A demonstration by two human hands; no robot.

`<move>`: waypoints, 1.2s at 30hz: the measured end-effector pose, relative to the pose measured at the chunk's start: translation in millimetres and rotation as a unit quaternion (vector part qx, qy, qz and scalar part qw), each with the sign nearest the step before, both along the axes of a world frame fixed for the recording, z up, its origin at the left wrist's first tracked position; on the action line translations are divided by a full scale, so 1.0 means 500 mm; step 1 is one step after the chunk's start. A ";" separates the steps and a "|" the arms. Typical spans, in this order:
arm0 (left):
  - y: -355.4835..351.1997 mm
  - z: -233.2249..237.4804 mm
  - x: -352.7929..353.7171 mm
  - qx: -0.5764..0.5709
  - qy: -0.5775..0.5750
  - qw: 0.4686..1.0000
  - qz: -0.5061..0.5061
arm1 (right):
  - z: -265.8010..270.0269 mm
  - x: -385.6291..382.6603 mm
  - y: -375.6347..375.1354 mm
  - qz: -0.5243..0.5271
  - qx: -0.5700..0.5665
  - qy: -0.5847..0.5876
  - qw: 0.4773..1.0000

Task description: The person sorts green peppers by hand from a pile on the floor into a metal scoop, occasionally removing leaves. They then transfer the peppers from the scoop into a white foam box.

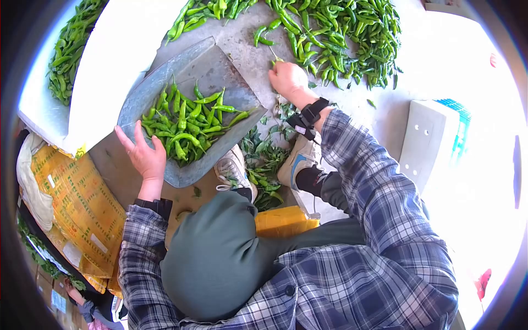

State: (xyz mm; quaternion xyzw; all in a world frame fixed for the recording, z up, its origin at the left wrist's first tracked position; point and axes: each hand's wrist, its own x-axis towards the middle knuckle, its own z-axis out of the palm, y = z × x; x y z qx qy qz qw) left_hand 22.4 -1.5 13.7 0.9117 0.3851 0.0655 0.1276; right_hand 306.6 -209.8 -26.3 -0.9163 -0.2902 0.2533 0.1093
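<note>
A grey metal scoop (184, 175) lies tilted before me, with a heap of green chili peppers (190, 124) inside. My left hand (146, 157) is at the scoop's left rim, fingers spread and thumb beside the peppers; it grips nothing. Over the grey floor beyond the scoop's right side, my right hand (290, 81) is closed, its fingertips pinched together. A thin stem and a bit of green poke out from those fingers, apparently a green chili pepper mostly hidden by the hand. Just past it spreads a large pile of green chili peppers (352, 36).
Loose leaves and peppers (267, 157) lie between my shoes (234, 168). At left stand a white container (118, 71) and yellow printed cartons (77, 192). To the right is a white foam box (423, 137). Another person's hand (74, 293) shows at lower left.
</note>
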 end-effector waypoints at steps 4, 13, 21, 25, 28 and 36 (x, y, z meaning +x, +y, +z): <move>0.000 0.003 0.004 -0.008 0.007 1.000 0.004 | -0.016 -0.004 -0.020 -0.002 -0.109 -0.020 0.994; -0.001 0.001 0.002 0.013 0.015 1.000 -0.001 | 0.010 0.068 -0.041 -0.024 -0.085 -0.024 0.996; -0.001 0.005 0.005 0.025 0.014 1.000 -0.007 | -0.037 0.107 -0.064 0.100 -0.103 -0.049 0.988; -0.002 0.009 0.009 0.022 0.013 1.000 -0.006 | 0.041 0.052 -0.025 0.070 0.001 0.085 0.994; 0.000 0.009 0.010 0.027 0.012 1.000 -0.010 | 0.072 0.015 0.012 0.137 0.057 0.294 0.944; 0.001 0.010 0.009 0.015 0.018 1.000 -0.003 | -0.076 0.061 -0.005 0.067 -0.065 -0.043 0.995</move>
